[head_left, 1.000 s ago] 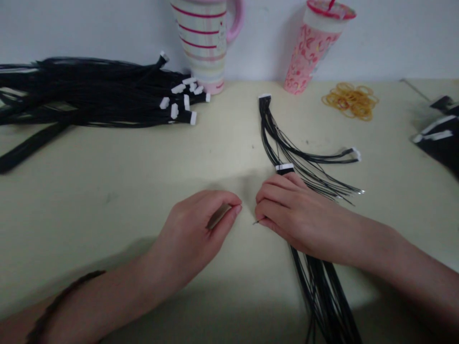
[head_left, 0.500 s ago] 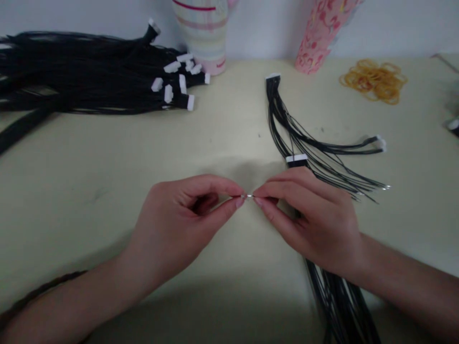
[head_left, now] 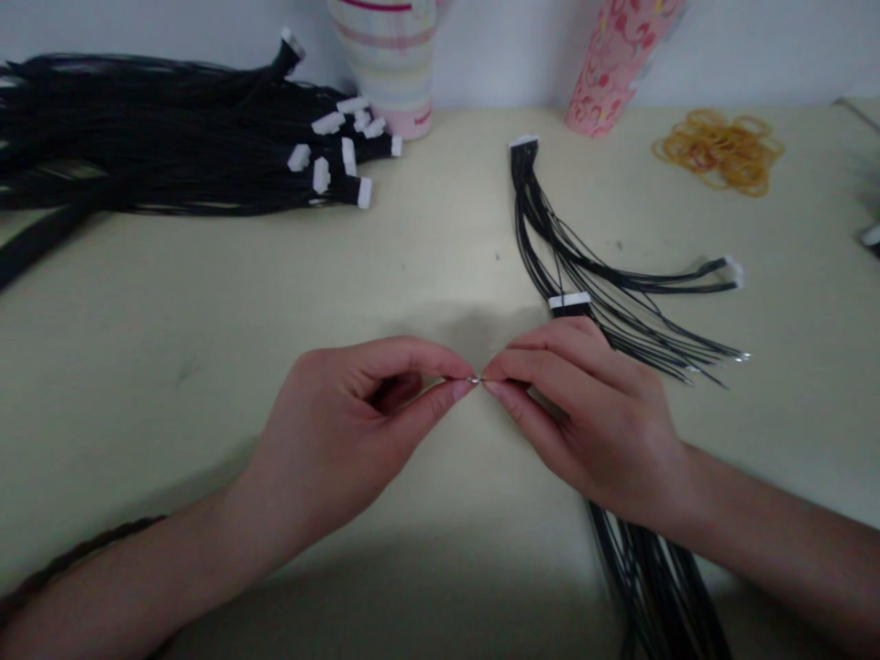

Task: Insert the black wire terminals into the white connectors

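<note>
Fingers (head_left: 450, 389) pinch wire tip (head_left: 474, 378); striped mug (head_left: 391, 69), pink cup (head_left: 619, 64) contents unseen.

left hand (head_left: 350, 422): thumb and forefinger pinched together, other fingers curled under, knuckles up | right hand (head_left: 591, 412): same pinch, mirrored, pointing left | pinching tips of both hands meet at centre, all but touching | forearms: bare, coming in from the lower corners, angled inward
</note>
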`<state>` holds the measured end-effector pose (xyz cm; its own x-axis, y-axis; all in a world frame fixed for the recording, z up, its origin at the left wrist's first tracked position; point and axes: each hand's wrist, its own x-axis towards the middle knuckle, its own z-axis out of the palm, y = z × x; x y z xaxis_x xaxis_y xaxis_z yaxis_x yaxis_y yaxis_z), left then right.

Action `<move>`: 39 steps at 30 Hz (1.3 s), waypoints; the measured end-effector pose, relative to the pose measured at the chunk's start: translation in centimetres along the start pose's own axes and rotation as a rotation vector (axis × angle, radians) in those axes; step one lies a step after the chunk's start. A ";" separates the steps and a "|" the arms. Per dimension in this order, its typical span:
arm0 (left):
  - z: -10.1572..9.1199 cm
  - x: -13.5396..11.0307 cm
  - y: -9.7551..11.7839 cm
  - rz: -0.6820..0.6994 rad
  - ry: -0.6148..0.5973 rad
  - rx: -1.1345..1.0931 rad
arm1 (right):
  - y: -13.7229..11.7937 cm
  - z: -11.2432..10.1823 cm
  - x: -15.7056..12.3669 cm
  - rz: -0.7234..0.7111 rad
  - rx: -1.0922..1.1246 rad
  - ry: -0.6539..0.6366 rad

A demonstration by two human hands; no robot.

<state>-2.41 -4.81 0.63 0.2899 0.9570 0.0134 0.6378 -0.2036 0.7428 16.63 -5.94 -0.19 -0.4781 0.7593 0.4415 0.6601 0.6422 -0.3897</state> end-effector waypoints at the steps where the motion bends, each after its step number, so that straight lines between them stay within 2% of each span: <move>1: 0.0 0.0 0.0 0.003 -0.003 -0.003 | 0.0 0.0 0.0 0.001 0.007 -0.002; 10: 0.1 0.1 0.2 -0.004 -0.053 -0.029 | -0.1 0.2 -0.1 -0.013 0.011 -0.024; 18: 0.2 0.1 0.2 -0.009 -0.036 -0.048 | -0.3 0.2 0.1 0.035 0.031 -0.014; 28: 0.0 0.3 0.5 0.013 -0.077 -0.038 | -0.3 0.2 0.2 -0.004 0.017 -0.038; 39: 0.1 0.2 0.5 0.037 -0.050 -0.067 | -0.4 0.2 0.3 0.064 0.017 0.002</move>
<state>-1.91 -4.74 0.93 0.3494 0.9369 0.0096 0.5768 -0.2231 0.7858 16.14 -6.00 -0.06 -0.4342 0.7985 0.4170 0.6791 0.5943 -0.4309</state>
